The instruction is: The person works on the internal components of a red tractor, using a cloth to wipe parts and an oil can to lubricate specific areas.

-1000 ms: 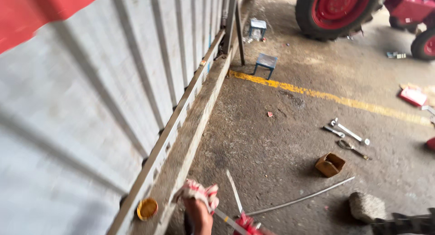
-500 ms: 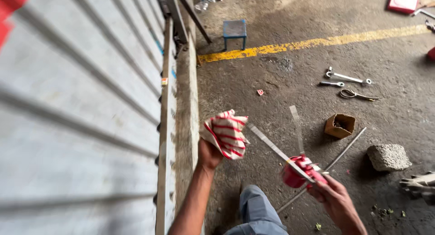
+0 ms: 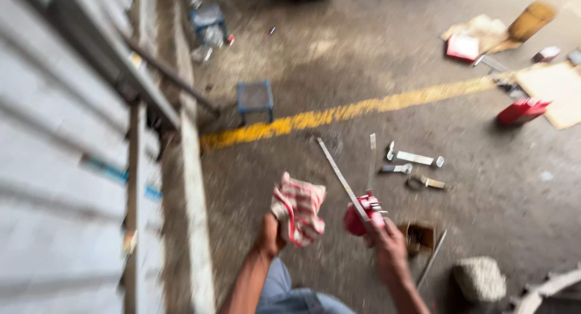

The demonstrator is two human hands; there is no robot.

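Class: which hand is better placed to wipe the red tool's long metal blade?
Left. The left hand holds the red-striped cloth close beside the red tool, which the right hand steadies.

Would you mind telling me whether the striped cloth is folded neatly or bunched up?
Bunched up: the red-and-white striped cloth hangs crumpled from the left hand, with loose uneven folds and no flat edges.

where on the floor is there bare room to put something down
Bare concrete lies beyond the yellow line, up to the blue stool, and right of the wrenches toward the red box. It is crowded near the right hand: wrenches, a small brown box, a stone block.
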